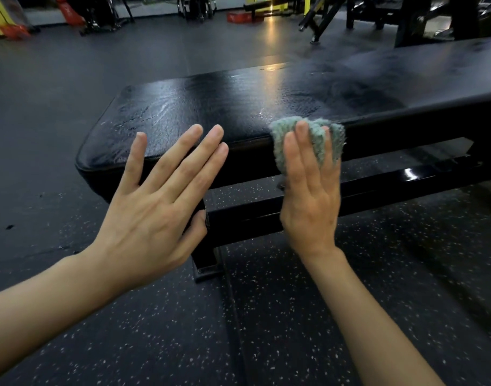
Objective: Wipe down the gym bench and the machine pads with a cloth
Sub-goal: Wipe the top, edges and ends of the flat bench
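A black padded gym bench (238, 107) runs from centre left to the far right, its top glossy with wet streaks. My right hand (308, 196) presses a bunched grey-green cloth (316, 137) with straight fingers against the near side edge of the pad. The cloth wraps over the pad's rim and shows around my fingertips. My left hand (160, 196) lies flat with fingers spread against the near side of the pad, close to its left end, thumb down by the frame.
The bench's black steel frame (378, 188) and its foot (208, 263) stand on speckled rubber flooring (266, 330). Black and yellow gym machines (322, 15) line the back, with red items (238, 17) on the floor near them.
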The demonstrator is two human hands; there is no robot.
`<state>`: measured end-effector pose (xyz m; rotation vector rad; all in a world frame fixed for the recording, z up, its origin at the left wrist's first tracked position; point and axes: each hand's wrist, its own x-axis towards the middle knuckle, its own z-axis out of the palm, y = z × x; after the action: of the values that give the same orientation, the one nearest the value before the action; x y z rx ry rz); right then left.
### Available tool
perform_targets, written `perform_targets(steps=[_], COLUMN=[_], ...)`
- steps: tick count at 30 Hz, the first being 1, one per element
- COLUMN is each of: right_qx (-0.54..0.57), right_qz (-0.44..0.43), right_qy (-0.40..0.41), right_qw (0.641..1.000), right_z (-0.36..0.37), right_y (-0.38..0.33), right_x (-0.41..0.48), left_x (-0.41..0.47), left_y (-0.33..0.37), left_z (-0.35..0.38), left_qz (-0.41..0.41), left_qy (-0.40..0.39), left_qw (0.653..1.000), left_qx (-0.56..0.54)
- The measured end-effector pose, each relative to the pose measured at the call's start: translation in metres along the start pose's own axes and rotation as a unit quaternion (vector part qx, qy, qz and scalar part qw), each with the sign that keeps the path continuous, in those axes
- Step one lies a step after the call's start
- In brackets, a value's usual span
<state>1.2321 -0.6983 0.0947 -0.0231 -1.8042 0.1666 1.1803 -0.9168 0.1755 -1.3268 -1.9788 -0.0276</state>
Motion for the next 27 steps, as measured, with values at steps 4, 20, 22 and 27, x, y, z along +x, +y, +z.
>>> perform_targets(steps=[4, 20, 22, 27], right_qx=[-0.025, 0.145, 0.103, 0.039], right_qz=[0.052, 0.023, 0.006, 0.021], right_qy=[0.006, -0.025, -0.023, -0.001], right_qw=[0.998, 0.989, 0.994, 0.999], right_z=[-0.017, 0.005, 0.001, -0.013], right_y=[0.031, -0.036, -0.022, 0.016], right_x=[0.0, 0.002, 0.004, 0.003], left_x=[0.005, 0.024, 0.024, 0.024], left_y=[0.003, 0.019, 0.019, 0.02], left_z=[0.001, 0.007, 0.006, 0.006], left_qz=[0.006, 0.023, 0.025, 0.025], left_qy=[0.002, 0.006, 0.007, 0.005], left_qw=[1.0, 1.0, 1.0, 1.0], left_qx=[0.003, 0.008, 0.008, 0.013])
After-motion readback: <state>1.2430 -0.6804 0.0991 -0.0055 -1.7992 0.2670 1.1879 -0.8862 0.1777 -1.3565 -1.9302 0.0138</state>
